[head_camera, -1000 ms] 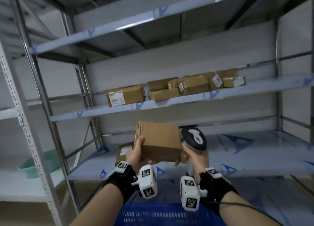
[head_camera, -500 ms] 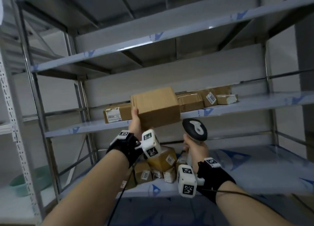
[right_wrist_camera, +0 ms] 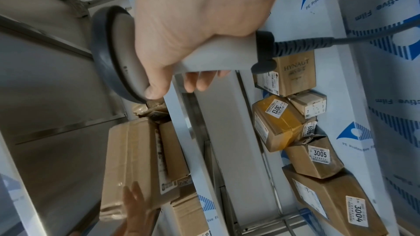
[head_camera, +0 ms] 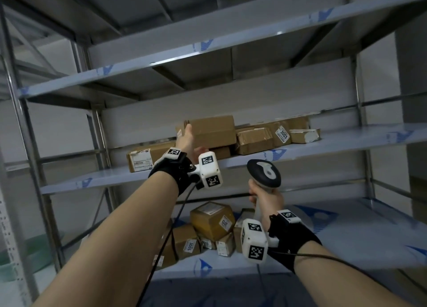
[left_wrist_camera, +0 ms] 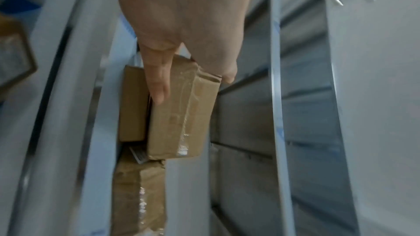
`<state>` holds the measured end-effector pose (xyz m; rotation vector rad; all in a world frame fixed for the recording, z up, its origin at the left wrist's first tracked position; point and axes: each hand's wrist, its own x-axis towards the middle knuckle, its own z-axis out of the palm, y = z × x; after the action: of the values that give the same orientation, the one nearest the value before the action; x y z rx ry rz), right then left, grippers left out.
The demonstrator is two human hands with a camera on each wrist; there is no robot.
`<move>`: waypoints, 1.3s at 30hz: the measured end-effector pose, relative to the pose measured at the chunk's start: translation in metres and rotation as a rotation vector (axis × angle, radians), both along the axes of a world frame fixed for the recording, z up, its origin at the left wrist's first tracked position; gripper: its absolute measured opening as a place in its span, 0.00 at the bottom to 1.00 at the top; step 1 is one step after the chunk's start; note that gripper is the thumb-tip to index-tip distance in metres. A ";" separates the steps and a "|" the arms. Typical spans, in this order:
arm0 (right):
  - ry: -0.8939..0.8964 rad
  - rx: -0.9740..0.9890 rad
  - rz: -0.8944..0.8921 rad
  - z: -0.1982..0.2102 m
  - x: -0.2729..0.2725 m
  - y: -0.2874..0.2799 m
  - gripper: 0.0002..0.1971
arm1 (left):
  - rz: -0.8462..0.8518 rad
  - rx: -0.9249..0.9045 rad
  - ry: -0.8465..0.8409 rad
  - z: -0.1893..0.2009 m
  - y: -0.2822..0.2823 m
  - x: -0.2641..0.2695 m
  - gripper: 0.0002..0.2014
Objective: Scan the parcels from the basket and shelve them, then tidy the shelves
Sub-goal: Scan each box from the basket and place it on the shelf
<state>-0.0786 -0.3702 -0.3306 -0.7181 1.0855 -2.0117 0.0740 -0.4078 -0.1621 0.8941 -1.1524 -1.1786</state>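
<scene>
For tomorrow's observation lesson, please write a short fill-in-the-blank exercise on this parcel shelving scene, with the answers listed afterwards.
1. The right hand holds a barcode ____ by its handle.
2. The left hand is placing a brown ____ box on top of other parcels on the middle shelf.
3. On that shelf, a white label reads ____.
4. The yellowish parcel on the lower shelf is labelled ____.

Missing words: scanner; cardboard; 3003; 3013

"HYNAUT" is printed on a box [right_wrist_camera: 295, 71] at twelve o'clock of the lower pile. Parcel tags [right_wrist_camera: 320, 154] read 3013, 6005, 3005, 3004. The shelf film [right_wrist_camera: 384, 12] says "PE Protective Film". An upper-shelf parcel's tag [head_camera: 283, 134] reads 3003.
</scene>
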 end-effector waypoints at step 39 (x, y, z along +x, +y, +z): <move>0.027 0.077 0.077 -0.016 0.028 0.025 0.08 | 0.147 -0.046 -0.474 -0.074 -0.021 0.026 0.10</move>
<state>-0.0507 -0.3455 -0.3463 -0.7375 1.1277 -1.8895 0.0996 -0.4287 -0.2358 1.2416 -1.4547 -0.8372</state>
